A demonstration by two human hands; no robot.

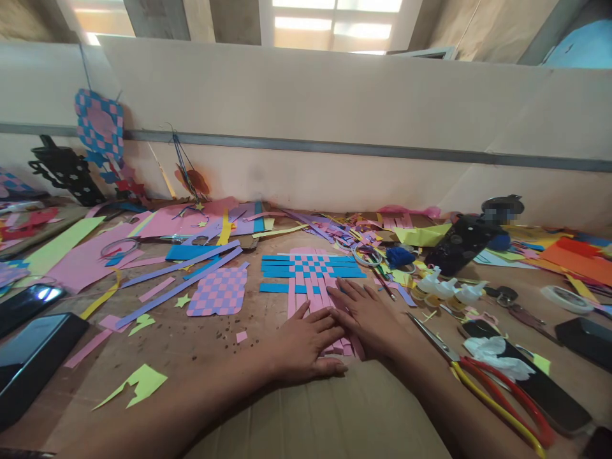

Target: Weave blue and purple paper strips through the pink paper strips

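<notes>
At the near middle of the table, a woven sheet of pink and blue paper strips lies flat. Left hand and right hand: both open, palms down, fingers extended on the pink strips, hiding part of them. Nearest blue strip: right end not visible. Right: scissors; beyond, white tissue partly covers a flat black object, identity unclear. Near left: dark box, cut off by the frame.

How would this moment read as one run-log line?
left hand: on pink strips; right hand: on pink strips; blue strips: woven through pink; scissors: lying at right
</notes>
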